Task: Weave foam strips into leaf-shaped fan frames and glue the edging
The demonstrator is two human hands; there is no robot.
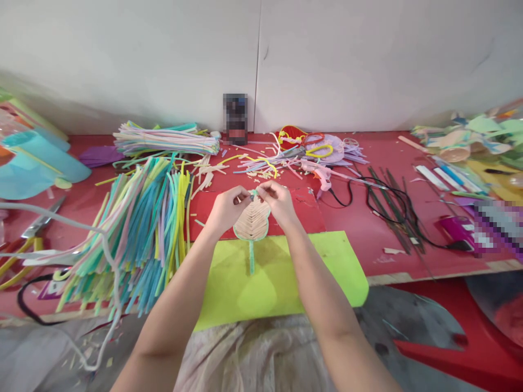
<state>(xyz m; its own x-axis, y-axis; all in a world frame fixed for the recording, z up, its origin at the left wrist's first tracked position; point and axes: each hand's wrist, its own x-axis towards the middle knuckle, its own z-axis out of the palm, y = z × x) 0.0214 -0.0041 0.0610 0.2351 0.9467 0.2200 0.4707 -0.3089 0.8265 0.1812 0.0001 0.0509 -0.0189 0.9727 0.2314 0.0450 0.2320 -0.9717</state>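
Note:
Between my hands lies a leaf shape (251,220) made of pale peach strips with a mint-green edge and a green stem (251,258) pointing toward me. My left hand (232,206) pinches at the upper left of its top end. My right hand (277,200) pinches at the upper right of the same end, fingertips close to the left ones. Both hands seem to grip the green edging there, though the fingers hide most of it. The leaf rests over a red board (298,212) and a lime-green sheet (318,267).
Bundles of coloured pipe cleaners (139,228) lie at left, near yellow-handled scissors (35,239). A pink glue gun (322,174) with a black cord sits right of centre. Behind are more scissors (321,151) and a phone (235,118). Dark stems (388,207) lie at right.

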